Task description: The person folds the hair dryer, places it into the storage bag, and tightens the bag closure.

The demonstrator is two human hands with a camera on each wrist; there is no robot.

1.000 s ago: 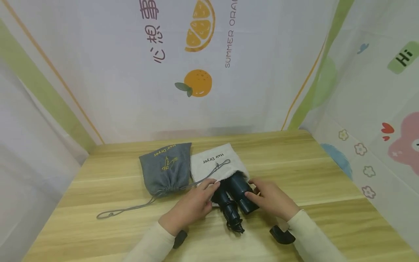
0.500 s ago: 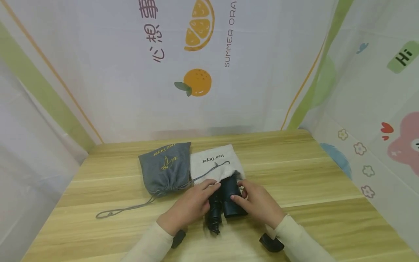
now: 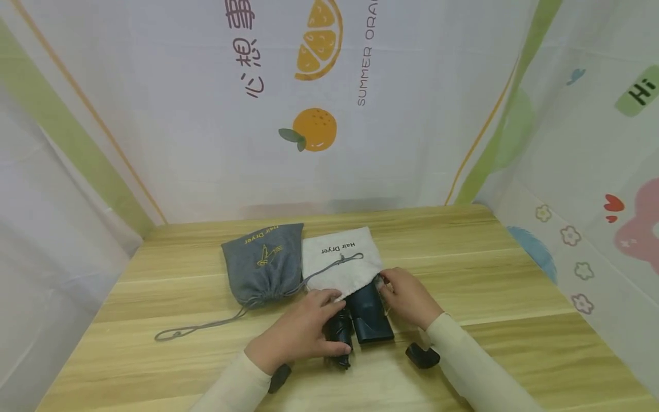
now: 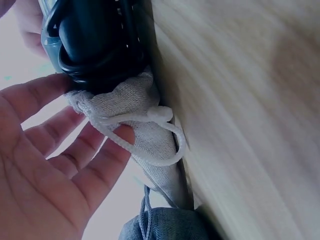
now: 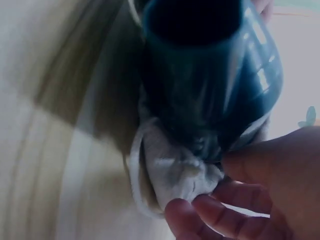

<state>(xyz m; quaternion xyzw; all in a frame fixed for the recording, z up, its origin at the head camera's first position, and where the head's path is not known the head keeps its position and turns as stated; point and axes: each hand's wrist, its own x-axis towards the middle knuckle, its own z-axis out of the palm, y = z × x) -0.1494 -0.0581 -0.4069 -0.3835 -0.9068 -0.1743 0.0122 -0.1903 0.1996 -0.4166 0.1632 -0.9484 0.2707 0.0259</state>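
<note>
A dark blue-green hair dryer lies partly inside a white drawstring bag printed "Hair Dryer". Its nozzle and its folded handle, wound with black cord, stick out of the mouth toward me. My left hand is over the handle, thumb stretched along it; in the left wrist view its extended fingers touch the bag's rim beside a white drawstring loop. At the mouth's right corner, my right hand pinches the rim; the right wrist view has thumb and fingers at the cloth below the nozzle.
A grey drawstring bag, also printed "Hair Dryer", lies left of the white one. One of its cords crosses the white bag, and another cord loop trails left. A printed white curtain hangs behind the wooden table.
The dryer's nozzle and handle have swung left and now point toward me. My right hand has gone from the nozzle to the bag's rim. The left thumb has stretched over the handle.
</note>
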